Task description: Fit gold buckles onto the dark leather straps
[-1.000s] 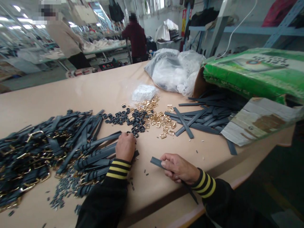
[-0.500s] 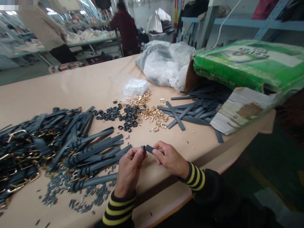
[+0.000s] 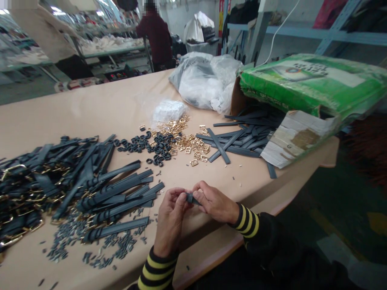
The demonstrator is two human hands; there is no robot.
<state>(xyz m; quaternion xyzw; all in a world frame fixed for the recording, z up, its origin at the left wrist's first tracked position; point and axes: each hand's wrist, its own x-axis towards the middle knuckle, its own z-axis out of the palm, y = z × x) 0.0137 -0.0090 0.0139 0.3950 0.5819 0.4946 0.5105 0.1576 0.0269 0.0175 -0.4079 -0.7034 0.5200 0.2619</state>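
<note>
Pinching a dark strap (image 3: 189, 197) from both sides, my left hand (image 3: 171, 221) and right hand (image 3: 215, 203) meet over the table (image 3: 217, 178) near its edge, fingers closed, apparently to steady so narrow a piece. I judge the small loops (image 3: 162, 146) and gold buckles (image 3: 187, 141) heaped centrally for shared reach, with loose straps (image 3: 246, 139) and buckled straps (image 3: 46, 183) on opposite sides, presumably against mixing.
</note>
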